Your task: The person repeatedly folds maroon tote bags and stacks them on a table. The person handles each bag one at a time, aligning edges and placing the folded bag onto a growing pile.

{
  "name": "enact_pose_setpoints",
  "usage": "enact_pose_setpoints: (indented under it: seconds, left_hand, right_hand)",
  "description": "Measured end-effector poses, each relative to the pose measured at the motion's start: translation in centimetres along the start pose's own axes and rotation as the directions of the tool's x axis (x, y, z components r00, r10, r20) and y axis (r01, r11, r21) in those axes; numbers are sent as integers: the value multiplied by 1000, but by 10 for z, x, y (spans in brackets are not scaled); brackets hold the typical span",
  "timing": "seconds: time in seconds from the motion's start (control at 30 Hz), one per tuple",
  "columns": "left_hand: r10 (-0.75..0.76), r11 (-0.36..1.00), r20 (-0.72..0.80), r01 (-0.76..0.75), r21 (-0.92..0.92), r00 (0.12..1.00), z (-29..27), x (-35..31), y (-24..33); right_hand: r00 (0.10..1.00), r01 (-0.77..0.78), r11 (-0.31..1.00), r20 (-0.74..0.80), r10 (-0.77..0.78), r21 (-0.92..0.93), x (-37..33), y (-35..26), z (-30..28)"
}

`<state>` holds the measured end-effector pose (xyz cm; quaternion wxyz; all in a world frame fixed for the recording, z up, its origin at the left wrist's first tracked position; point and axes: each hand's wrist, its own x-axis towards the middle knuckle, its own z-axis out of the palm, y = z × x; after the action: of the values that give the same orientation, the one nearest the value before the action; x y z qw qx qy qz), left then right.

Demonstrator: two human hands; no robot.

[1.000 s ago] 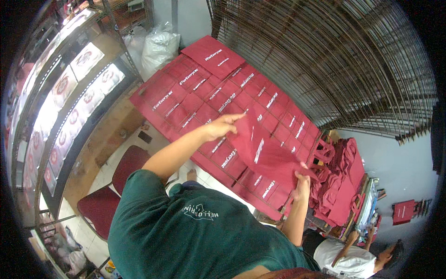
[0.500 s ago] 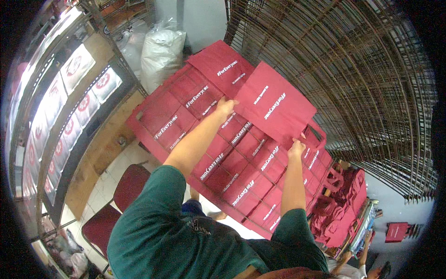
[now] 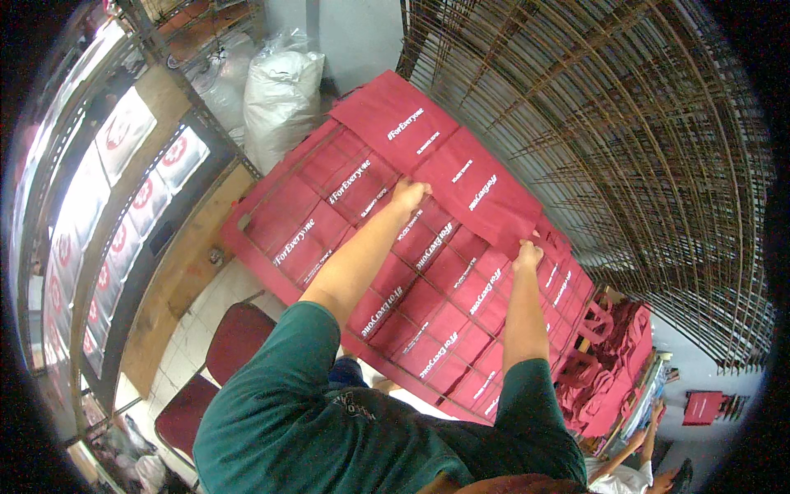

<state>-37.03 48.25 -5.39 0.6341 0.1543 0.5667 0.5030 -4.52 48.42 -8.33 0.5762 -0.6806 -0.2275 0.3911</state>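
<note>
A red cloth bag (image 3: 502,202) with white print lies almost flat at the far right side of a wire drying rack (image 3: 362,284). My left hand (image 3: 409,196) pinches its near left corner. At its near right corner, close to the handle, my right hand (image 3: 527,253) is closed on it. Beside it, further to the left, another red bag (image 3: 387,111) lies flat on the rack. Several more printed red bags (image 3: 284,226) are spread in rows beneath the wires.
A fanned stack of raised wire racks (image 3: 592,107) rises just beyond the bags. On the right sits a heap of red bags (image 3: 609,370), with a person in white (image 3: 621,473) past it. White sacks (image 3: 280,99), maroon chairs (image 3: 234,342) and a shelf of printed sheets (image 3: 123,222) are on the left.
The held bag has come down from a raised, tilted position and now lies nearly flat beside the other bag. Both my hands still grip it.
</note>
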Motion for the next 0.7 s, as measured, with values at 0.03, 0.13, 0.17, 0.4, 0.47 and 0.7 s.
enact_pose_setpoints:
  seconds: [0.03, 0.13, 0.17, 0.4, 0.47, 0.7]
  left_hand:
    - [-1, 1000, 3, 1, 19, 1000, 1, -1, 2]
    - [5, 999, 26, -6, 32, 1000, 2, -3, 8]
    - [14, 1000, 42, -14, 8, 999, 1, -3, 8]
    - [105, 992, -55, -108, -65, 993, -7, -13, -11]
    - [101, 994, 63, -98, -42, 993, -17, -24, -25]
    - [84, 982, 337, -135, 132, 938, -86, -116, -63]
  right_hand:
    - [1000, -24, 1000, -10, 24, 20, 3, 0, 0]
    - [999, -13, 991, -48, 7, -130, 10, 0, 2]
    - [1000, 21, 994, 6, -20, -104, 8, -1, 5]
    - [990, 108, 994, 84, -109, 16, 5, -2, 20]
    - [996, 78, 996, 36, -79, 32, -2, -3, 23]
    - [995, 78, 996, 60, -74, -52, 25, 26, 7]
